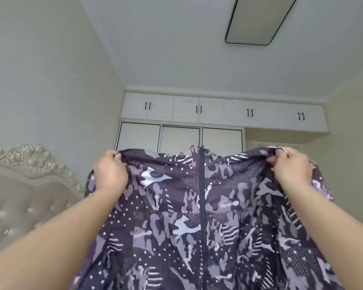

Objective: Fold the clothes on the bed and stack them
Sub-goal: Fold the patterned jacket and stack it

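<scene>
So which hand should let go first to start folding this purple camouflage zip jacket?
Probably neither. Left hand and right hand grip the purple camouflage zip jacket symmetrically at its shoulders, held up, so both should lower it together.

No readable text

No word, number, brand or sign can be read. The patterned jacket (197,216), filling the frame from 4 to 8 o'clock, bears only dots, stripes and camouflage-like patches, none forming letters; the cupboard doors (218,110) toward 12 o'clock are plain.
</scene>
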